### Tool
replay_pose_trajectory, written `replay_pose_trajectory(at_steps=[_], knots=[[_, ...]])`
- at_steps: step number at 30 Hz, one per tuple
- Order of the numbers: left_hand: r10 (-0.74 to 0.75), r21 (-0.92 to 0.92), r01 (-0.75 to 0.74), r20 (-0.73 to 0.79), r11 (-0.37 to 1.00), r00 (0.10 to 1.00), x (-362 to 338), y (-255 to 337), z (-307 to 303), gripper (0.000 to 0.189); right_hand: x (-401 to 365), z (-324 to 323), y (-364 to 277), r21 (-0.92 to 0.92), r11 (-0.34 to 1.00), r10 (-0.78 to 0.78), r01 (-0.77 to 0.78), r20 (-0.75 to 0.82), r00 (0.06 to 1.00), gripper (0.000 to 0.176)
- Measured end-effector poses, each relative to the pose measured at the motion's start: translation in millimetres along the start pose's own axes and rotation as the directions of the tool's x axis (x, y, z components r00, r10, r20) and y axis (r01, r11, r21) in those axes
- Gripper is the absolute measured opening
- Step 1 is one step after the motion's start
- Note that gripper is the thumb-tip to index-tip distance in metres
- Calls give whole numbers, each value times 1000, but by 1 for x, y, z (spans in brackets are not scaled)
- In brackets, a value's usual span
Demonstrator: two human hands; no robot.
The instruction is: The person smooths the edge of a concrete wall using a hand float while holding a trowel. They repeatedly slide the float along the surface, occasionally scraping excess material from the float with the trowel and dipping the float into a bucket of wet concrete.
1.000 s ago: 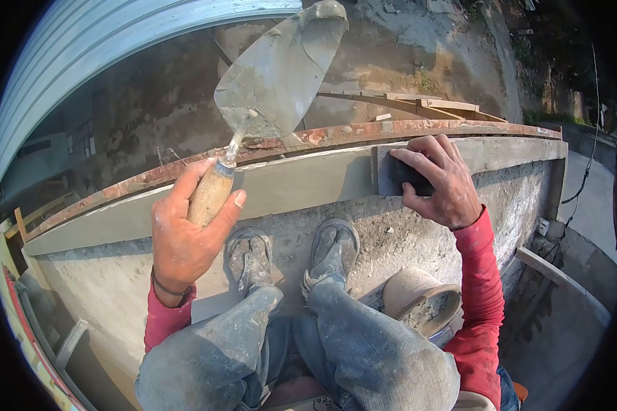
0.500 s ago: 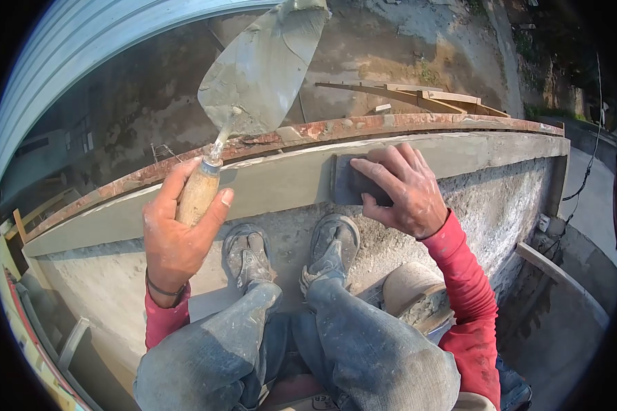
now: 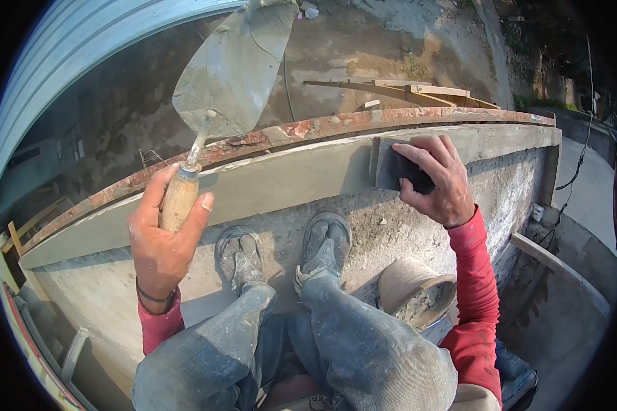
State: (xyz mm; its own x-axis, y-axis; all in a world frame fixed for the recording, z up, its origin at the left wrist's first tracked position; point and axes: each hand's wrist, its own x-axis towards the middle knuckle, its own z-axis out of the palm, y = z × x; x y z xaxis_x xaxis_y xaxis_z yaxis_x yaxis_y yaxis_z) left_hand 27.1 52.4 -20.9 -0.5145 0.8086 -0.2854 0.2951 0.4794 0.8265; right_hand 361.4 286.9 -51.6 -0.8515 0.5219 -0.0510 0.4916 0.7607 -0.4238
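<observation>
**Loaded trowel held past brick edge; float bearing on smooth band**

Left hand [image 3: 161,240]: fingers and thumb closed round the wooden handle of the trowel [image 3: 230,79]. The trowel is above and beyond the band [image 3: 281,181], its blade overhanging the brick edge [image 3: 308,129]. Its long axis runs from the handle, nearest the person, away and somewhat rightward to the tip. Mortar [image 3: 271,20] clings to the blade, thickest near the tip. Judged risk: a roll of the wrist could shed it over the edge.

Feet [image 3: 240,257]: side by side, close to the band. A slip could jolt both tools, in my judgement.

Right hand [image 3: 442,178]: fingers and thumb pinch the dark float [image 3: 391,168], which lies on the band. The float's exposed end faces left along the band; the fingers cover its other end, so its long axis cannot be confirmed. Judged risk: uneven finger pressure could dig a corner in and score the surface.

Bucket [image 3: 404,284]: leaning, mouth rightward, near the right leg. A knock from the leg or sleeve could tip it.
</observation>
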Motion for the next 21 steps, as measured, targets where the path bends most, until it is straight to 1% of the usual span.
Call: replay_pose_trajectory(at_steps=[1, 3, 5, 6, 7, 9, 11, 13, 15, 17, 19, 20, 21], knots=[[-1, -1, 1, 9, 1000, 1000, -1, 2, 1, 38, 6, 4, 6, -12, 999, 41, -42, -83, 996, 61], [-24, 10, 24, 4, 1000, 1000, 1, 6, 1, 39, 14, 23, 2, 24, 1000, 17, -15, -122, 992, 60], [-5, 22, 5, -7, 1000, 1000, 1, 10, 2, 39, 16, 34, -27, 90, 992, -85, 90, -57, 995, 60], [13, 30, -12, -19, 999, 1000, 1, 11, 2, 40, 13, 37, -42, 117, 987, -118, 113, 37, 992, 60], [18, 33, -17, -17, 999, 1000, 2, 10, 1, 40, 13, 39, -50, 162, 974, -168, 155, 70, 983, 60], [48, 49, -47, -18, 998, 999, 1, 5, 0, 38, 17, 36, -48, 152, 980, -129, 125, 13, 992, 61], [5, 40, -4, -12, 999, 1000, -3, 6, -1, 38, 26, 36, -27, 43, 998, -33, 39, -138, 990, 62], [-20, 31, 20, -5, 999, 1000, -2, 4, -1, 39, 29, 39, -27, 41, 999, -28, 35, -153, 988, 62], [74, 47, -73, -28, 996, 997, -3, -4, 1, 39, 24, 45, -47, 148, 980, -133, 134, -18, 991, 60], [57, 30, -56, -33, 998, 998, -3, 3, 2, 39, 14, 41, -62, 176, 960, -245, 218, 152, 958, 57], [28, 13, -28, -40, 1000, 999, -2, 6, -1, 39, 18, 21, -55, 251, 953, -204, 170, 117, 972, 58], [-1, 8, 1, -36, 1000, 999, -3, 6, -2, 39, 26, 6, -43, 205, 971, -144, 125, 78, 986, 61], [-31, 5, 31, -30, 1000, 999, -5, 6, -3, 40, 35, -3, -25, 176, 978, -111, 111, -12, 994, 62]])
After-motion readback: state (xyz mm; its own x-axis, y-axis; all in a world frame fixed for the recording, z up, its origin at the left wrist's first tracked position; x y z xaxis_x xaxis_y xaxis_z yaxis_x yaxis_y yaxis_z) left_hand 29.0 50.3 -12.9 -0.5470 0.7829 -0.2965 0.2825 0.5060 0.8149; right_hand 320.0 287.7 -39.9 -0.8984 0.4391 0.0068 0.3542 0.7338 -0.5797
